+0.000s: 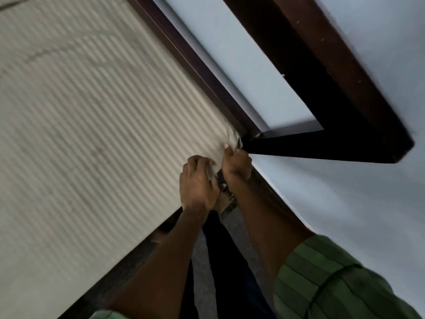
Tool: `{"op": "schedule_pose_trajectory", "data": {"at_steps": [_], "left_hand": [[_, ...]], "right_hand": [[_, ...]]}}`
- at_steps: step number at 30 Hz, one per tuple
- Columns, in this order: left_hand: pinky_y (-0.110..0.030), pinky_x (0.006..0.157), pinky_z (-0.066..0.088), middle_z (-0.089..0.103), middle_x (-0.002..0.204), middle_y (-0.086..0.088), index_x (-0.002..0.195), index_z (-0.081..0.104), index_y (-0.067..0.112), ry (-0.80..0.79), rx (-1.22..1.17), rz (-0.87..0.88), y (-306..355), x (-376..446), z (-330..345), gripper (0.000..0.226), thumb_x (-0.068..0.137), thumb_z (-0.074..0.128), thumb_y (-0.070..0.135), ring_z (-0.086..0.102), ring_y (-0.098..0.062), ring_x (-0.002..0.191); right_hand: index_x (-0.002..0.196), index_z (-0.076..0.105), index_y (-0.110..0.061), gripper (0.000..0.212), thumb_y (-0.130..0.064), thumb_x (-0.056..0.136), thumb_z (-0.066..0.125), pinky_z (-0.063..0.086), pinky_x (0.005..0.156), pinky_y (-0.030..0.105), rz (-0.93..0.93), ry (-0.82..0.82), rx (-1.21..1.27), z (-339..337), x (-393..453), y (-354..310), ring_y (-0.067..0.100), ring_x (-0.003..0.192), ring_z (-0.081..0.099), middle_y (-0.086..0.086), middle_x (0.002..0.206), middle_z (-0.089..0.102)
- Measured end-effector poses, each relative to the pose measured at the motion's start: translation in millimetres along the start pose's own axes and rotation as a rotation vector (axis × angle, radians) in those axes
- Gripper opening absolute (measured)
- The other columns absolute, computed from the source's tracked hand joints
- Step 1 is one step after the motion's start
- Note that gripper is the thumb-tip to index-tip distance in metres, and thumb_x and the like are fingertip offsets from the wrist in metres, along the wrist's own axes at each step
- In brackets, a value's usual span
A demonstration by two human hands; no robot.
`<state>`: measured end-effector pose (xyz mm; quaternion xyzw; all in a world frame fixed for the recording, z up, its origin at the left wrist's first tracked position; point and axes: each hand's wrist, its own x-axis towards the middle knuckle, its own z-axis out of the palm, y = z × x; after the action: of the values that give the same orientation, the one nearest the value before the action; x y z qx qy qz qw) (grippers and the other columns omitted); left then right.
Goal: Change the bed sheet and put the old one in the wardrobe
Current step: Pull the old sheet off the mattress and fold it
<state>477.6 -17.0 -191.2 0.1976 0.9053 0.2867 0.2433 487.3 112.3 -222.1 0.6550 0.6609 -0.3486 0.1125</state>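
A pale striped bed sheet covers the mattress across the left of the head view. Both hands meet at the mattress corner beside the dark headboard. My left hand grips a bunched fold of the sheet at the side edge. My right hand grips the sheet's corner with its thumb on top, right against the headboard post. The cloth below the hands is hidden.
A dark wooden bed frame runs along the mattress side. The dark headboard stands against a pale blue wall. My bare foot stands on the narrow floor strip between bed and wall.
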Motion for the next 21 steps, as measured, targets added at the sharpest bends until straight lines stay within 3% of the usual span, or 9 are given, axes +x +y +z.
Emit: {"op": "schedule_pose_trajectory", "data": {"at_steps": [4, 6, 9, 11, 14, 17, 21], "left_hand": [[-0.040, 0.097, 0.046, 0.048, 0.137, -0.003, 0.132, 0.053, 0.019, -0.103, 0.141, 0.064, -10, 5, 16, 0.056, 0.081, 0.069, 0.035, 0.049, -0.024, 0.121], [-0.041, 0.099, 0.046, 0.046, 0.139, -0.004, 0.135, 0.051, 0.019, -0.097, 0.186, 0.079, -13, 5, 23, 0.060, 0.081, 0.068, 0.038, 0.048, -0.025, 0.123], [-0.041, 0.101, 0.045, 0.046, 0.140, -0.003, 0.137, 0.050, 0.020, -0.076, 0.229, 0.090, -13, 6, 30, 0.062, 0.081, 0.067, 0.040, 0.045, -0.025, 0.125], [-0.040, 0.101, 0.045, 0.047, 0.137, -0.001, 0.135, 0.052, 0.022, -0.062, 0.226, 0.104, -11, 8, 34, 0.058, 0.081, 0.064, 0.041, 0.045, -0.024, 0.123], [-0.038, 0.099, 0.047, 0.050, 0.131, 0.002, 0.130, 0.056, 0.022, -0.018, 0.172, 0.102, -14, 13, 37, 0.053, 0.080, 0.070, 0.037, 0.046, -0.021, 0.118], [-0.038, 0.097, 0.048, 0.051, 0.130, 0.003, 0.129, 0.058, 0.022, 0.001, 0.149, 0.111, -17, 13, 41, 0.055, 0.078, 0.077, 0.034, 0.047, -0.020, 0.117], [-0.041, 0.096, 0.049, 0.052, 0.130, 0.003, 0.129, 0.057, 0.021, 0.012, 0.131, 0.099, -13, 7, 42, 0.056, 0.078, 0.077, 0.033, 0.048, -0.021, 0.118]], "right_hand": [[0.100, 0.073, -0.014, 0.036, -0.040, 0.103, 0.049, 0.052, 0.081, 0.041, -0.159, 0.052, 0.017, 15, 4, 10, 0.039, 0.099, 0.067, 0.015, 0.106, 0.073], [0.075, 0.060, -0.015, 0.031, -0.029, 0.100, 0.050, 0.047, 0.068, 0.037, -0.222, 0.035, 0.046, 18, 6, 19, 0.036, 0.084, 0.066, 0.016, 0.089, 0.072], [0.060, 0.046, -0.020, 0.041, -0.025, 0.100, 0.051, 0.038, 0.062, 0.035, -0.230, 0.023, 0.111, 15, 5, 30, 0.034, 0.072, 0.062, 0.014, 0.074, 0.066], [0.070, 0.058, -0.018, 0.037, -0.041, 0.099, 0.055, 0.043, 0.065, 0.035, -0.194, 0.013, 0.142, 13, 7, 33, 0.029, 0.073, 0.062, 0.008, 0.078, 0.067], [0.106, 0.068, -0.013, 0.051, -0.062, 0.093, 0.058, 0.053, 0.081, 0.040, -0.193, -0.030, 0.060, 13, 15, 27, 0.030, 0.095, 0.066, 0.008, 0.104, 0.073], [0.093, 0.067, -0.011, 0.041, -0.050, 0.100, 0.054, 0.047, 0.079, 0.041, -0.261, 0.017, 0.022, 13, 23, 26, 0.040, 0.100, 0.062, 0.018, 0.103, 0.071], [0.075, 0.057, -0.018, 0.037, -0.043, 0.102, 0.054, 0.035, 0.069, 0.034, -0.292, 0.031, 0.021, 5, 22, 32, 0.038, 0.091, 0.061, 0.017, 0.091, 0.069]]}}
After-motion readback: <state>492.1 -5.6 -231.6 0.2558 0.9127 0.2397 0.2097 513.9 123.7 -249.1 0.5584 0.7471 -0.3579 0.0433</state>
